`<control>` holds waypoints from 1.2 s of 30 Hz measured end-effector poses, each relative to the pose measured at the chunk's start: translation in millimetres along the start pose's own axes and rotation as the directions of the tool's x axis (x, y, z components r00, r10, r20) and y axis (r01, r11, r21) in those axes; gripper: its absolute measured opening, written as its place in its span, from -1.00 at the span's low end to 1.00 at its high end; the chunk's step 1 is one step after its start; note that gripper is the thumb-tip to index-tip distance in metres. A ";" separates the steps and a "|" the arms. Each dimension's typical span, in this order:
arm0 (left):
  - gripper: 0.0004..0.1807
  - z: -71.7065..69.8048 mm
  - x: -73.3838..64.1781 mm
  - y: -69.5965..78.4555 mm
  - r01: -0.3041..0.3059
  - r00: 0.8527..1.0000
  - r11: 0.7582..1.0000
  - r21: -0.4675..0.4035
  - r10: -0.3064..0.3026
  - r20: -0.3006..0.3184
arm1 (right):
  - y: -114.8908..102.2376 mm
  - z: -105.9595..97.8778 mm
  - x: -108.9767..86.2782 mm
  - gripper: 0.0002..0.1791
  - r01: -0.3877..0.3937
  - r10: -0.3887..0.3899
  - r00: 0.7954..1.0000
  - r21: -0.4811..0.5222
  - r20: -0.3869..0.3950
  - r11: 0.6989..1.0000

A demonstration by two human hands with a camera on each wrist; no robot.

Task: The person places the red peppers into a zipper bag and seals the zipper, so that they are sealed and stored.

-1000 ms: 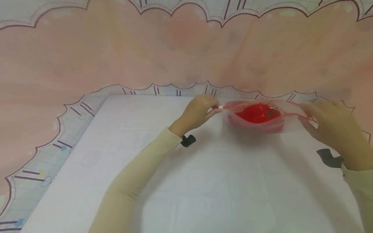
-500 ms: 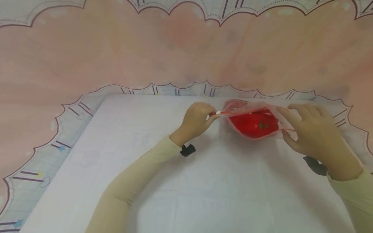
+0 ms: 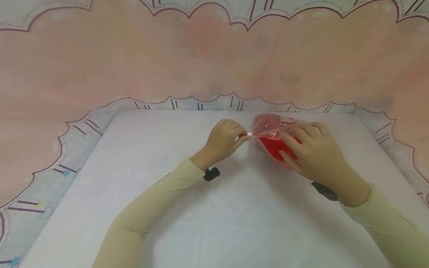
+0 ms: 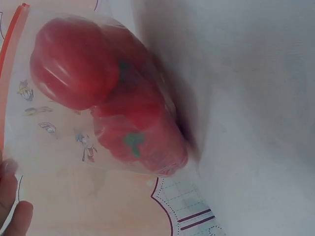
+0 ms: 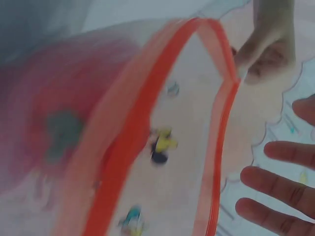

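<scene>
A clear zip bag (image 3: 264, 121) with a red zip edge (image 5: 216, 162) and small printed figures holds red bell peppers (image 4: 74, 64); green stems show through the plastic. My left hand (image 3: 224, 139) pinches the bag's left corner at the end of the zip, beside a small white piece. Over the right part of the bag is my right hand (image 3: 318, 160), covering that end of the mouth in the head view. In the right wrist view its fingers (image 5: 275, 191) are spread and fairly straight beside the zip edge, and the two edges of the mouth stand apart.
The bag is above a white tabletop (image 3: 218, 216), near its far edge. Behind the table hangs a peach cloth (image 3: 167, 67) with a scalloped pattern. A dark wrist camera (image 3: 212, 174) sits under the left wrist, another dark piece (image 3: 325, 190) under the right.
My right hand has let the bag's right end go from its fingers and moved left over the mouth. The left hand keeps its pinch, a little lower in view.
</scene>
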State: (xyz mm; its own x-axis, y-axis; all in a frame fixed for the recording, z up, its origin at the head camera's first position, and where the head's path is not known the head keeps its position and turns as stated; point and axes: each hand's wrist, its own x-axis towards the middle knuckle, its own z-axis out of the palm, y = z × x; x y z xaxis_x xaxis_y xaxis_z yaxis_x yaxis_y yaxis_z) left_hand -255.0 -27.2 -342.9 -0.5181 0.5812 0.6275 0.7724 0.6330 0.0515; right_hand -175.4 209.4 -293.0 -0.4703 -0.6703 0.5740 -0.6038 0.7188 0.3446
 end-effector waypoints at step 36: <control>-0.85 4.5 -11.0 -8.6 -0.348 0.884 0.833 0.429 0.445 -0.147 | -26.4 64.9 33.3 -0.77 0.075 -0.077 0.996 -0.036 -0.045 0.997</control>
State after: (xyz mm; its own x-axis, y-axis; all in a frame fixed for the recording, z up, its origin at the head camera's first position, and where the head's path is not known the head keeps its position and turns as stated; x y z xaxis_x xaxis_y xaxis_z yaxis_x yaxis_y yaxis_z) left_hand -257.7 -36.7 -353.7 -0.0605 0.7200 0.6913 0.6667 0.5446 -0.5089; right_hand -216.9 156.1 -331.2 -0.3928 -0.7146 0.5788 -0.6140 0.6724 0.4134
